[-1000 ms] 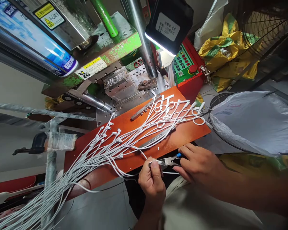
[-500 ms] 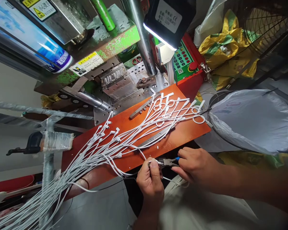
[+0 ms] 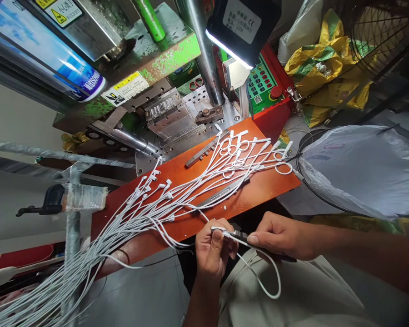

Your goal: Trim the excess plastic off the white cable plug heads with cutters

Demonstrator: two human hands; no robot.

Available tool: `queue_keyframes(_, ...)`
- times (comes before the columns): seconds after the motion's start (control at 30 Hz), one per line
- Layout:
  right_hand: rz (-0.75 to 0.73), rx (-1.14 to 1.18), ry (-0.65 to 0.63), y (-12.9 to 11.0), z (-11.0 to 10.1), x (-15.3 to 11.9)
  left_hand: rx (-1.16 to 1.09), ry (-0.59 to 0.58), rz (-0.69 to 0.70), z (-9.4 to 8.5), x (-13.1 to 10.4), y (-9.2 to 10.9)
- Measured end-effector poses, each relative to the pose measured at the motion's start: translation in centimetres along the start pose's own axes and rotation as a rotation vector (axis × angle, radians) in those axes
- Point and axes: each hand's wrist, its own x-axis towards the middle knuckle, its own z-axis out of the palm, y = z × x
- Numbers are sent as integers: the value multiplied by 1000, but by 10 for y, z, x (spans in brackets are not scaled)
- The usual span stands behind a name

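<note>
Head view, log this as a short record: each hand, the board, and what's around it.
Left hand: gripping a white cable
Right hand: holding a dark tool, type unclear
Cable: loops below both hands
Board: orange, bearing a white bundle and two metal bars
Behind board: green press
Right of board: white bag

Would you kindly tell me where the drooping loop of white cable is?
In the head view, the loop droops low, right of centre, below the right hand, in front of the beige clothing.
</note>
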Motion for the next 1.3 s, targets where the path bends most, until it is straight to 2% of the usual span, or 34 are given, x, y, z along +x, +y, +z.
queue_keyframes(0.07,-50,-63,45,2,5,0,-47,-22,-5,-1,1,0)
queue_keyframes(0.13,-171,-315,214,5,10,0,30,-1,-5,-1,1,3)
queue_keyframes(0.23,-333,-776,499,12,15,-2,195,94,49,3,2,6)
queue_keyframes(0.3,-379,-975,614,15,16,-3,210,153,82,7,2,5)
queue_keyframes(0.4,-402,-1142,726,13,14,-4,163,218,85,11,2,0)
queue_keyframes(0.53,-407,-1208,768,4,13,-7,155,281,125,13,4,-7)
queue_keyframes(0.7,-461,-1276,803,3,15,-4,225,256,190,15,5,-8)
queue_keyframes(0.93,-442,-1318,795,9,17,-1,248,300,153,21,4,-8)
queue_keyframes(1.13,-419,-1226,766,14,17,1,174,288,116,24,6,-11)
queue_keyframes(1.3,-456,-1164,777,17,20,2,101,345,36,34,9,-5)
